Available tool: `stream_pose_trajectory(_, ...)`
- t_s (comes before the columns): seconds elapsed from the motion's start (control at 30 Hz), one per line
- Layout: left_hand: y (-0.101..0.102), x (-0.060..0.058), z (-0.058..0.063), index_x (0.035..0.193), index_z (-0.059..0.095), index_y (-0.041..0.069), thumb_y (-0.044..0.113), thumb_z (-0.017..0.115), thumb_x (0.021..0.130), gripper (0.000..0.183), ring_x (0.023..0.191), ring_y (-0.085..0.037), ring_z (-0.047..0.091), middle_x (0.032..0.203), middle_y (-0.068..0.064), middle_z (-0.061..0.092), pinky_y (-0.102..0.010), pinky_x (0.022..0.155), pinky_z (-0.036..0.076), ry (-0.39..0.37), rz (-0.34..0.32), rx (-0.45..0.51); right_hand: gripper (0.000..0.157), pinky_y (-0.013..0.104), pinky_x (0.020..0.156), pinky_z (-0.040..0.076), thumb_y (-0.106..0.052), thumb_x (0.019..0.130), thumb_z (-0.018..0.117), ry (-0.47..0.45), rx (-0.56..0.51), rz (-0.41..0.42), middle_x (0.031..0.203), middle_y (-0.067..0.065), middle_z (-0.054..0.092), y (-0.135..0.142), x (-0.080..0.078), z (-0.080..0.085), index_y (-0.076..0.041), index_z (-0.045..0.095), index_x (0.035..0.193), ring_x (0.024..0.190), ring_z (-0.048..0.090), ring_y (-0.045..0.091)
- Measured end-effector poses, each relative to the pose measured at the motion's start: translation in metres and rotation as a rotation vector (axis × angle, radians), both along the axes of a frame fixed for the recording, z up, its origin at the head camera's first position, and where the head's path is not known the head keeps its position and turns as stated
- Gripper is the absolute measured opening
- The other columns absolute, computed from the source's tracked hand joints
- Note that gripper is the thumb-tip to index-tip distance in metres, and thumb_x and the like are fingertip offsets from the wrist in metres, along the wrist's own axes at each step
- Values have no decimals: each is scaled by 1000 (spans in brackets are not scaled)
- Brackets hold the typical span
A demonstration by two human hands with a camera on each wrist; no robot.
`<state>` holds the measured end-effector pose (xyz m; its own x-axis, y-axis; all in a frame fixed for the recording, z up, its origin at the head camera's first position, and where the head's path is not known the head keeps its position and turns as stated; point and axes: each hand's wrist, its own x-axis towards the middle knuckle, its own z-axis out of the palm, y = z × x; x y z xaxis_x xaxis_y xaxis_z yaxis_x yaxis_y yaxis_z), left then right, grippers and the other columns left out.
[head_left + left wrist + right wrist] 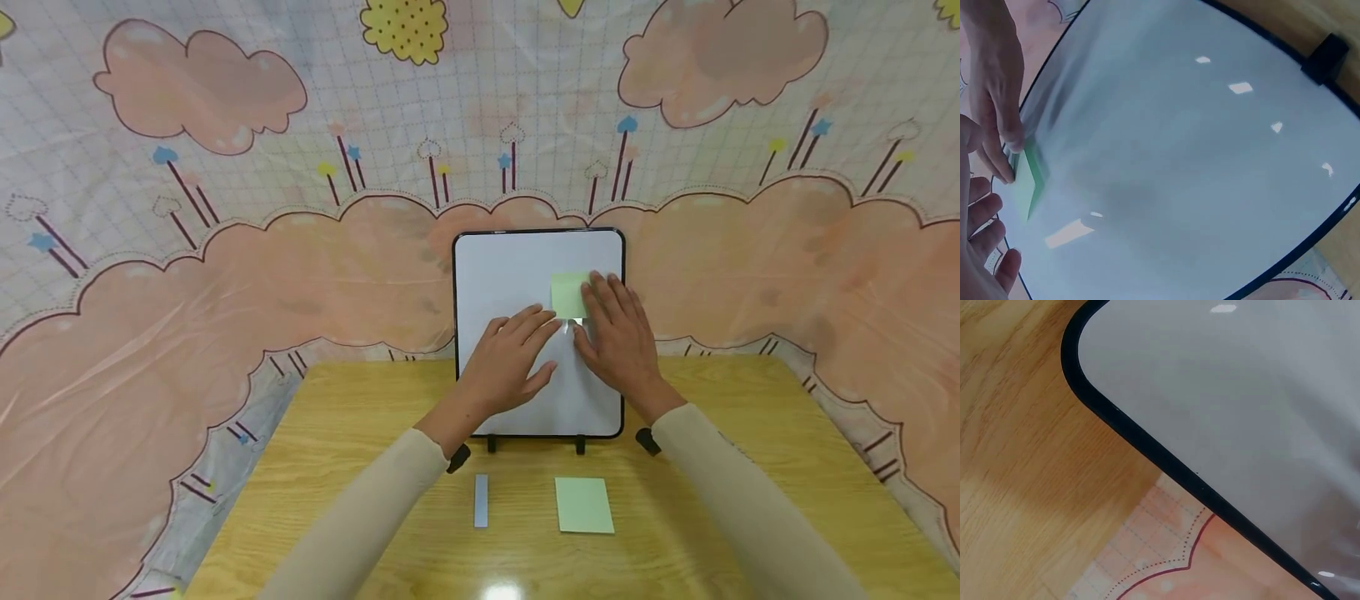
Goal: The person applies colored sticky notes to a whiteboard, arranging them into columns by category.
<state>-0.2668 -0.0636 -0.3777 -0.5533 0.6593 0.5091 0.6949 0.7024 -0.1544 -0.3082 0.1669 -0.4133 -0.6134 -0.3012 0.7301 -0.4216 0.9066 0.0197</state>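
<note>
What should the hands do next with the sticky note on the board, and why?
I'd probably smooth the green note downward with the right hand: it covers the note's right side, and in the left wrist view the lower edge seems lifted off the whiteboard.

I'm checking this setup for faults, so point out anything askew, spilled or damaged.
The green note on the whiteboard doesn't seem flat: in the left wrist view, one edge appears lifted. Nothing looks spilled or damaged.

Left hand [507, 362] relaxed, right hand [622, 342] just beside it, fingers [619, 298] extended upward
</note>
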Motion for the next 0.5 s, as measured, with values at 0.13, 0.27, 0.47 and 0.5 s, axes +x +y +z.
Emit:
stream_pose_trajectory(0.13,11,-14,6,156,37,17,46,50,100,64,151,-18,22,160,1,34,-45,109,37,24,64,-76,65,55,117,25,-36,95,53,14,-6,18,160,13,32,2,-1,0,-3,43,151,149,25,33)
stream_pose_trajectory(0.27,23,-26,11,159,29,16,46,44,101,67,153,-18,16,164,2,25,-44,110,36,55,121,-135,65,55,117,26,-36,96,53,26,-9,37,160,14,32,2,-2,-2,-3,43,150,149,25,34)
stream_pose_trajectory(0.47,44,-36,18,160,24,16,41,38,102,65,154,-18,9,166,2,18,-45,111,33,70,188,-192,64,52,119,23,-36,96,53,70,-8,62,159,15,34,3,-2,-3,-2,43,150,148,27,35)
stream_pose_trajectory(0.5,47,-37,19,160,23,16,41,37,102,65,154,-18,8,166,3,16,-45,112,32,69,203,-204,64,51,120,22,-36,97,52,73,-9,65,159,15,34,4,-2,-3,-2,43,150,148,27,35)
